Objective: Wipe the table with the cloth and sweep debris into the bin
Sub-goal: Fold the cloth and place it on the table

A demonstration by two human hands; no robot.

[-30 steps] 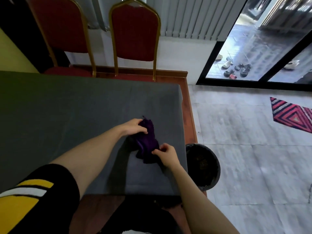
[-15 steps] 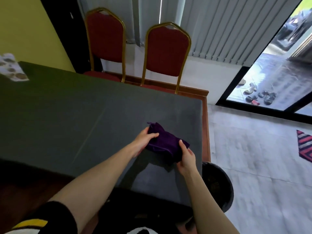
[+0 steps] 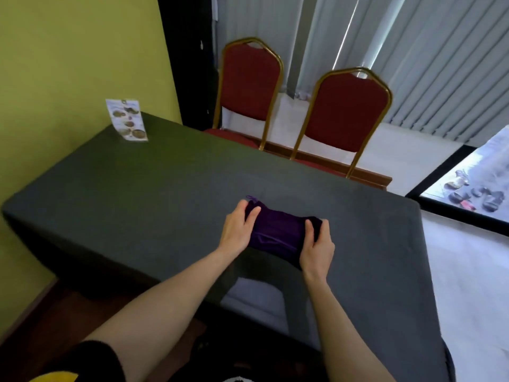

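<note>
Just below the middle of the frame, the purple cloth (image 3: 278,234) lay folded on the dark table (image 3: 154,194), the left hand (image 3: 239,228) closed on its left end and the right hand (image 3: 316,248) closed on its right end. This looked like readying the cloth for wiping; the next move likely called for pressing it flat and drawing it across the surface toward the bin, which was out of view.

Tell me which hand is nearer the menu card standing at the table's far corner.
Left. The left hand grips the purple cloth on the side towards the menu card; the right hand holds the cloth's opposite end, farther away.
</note>
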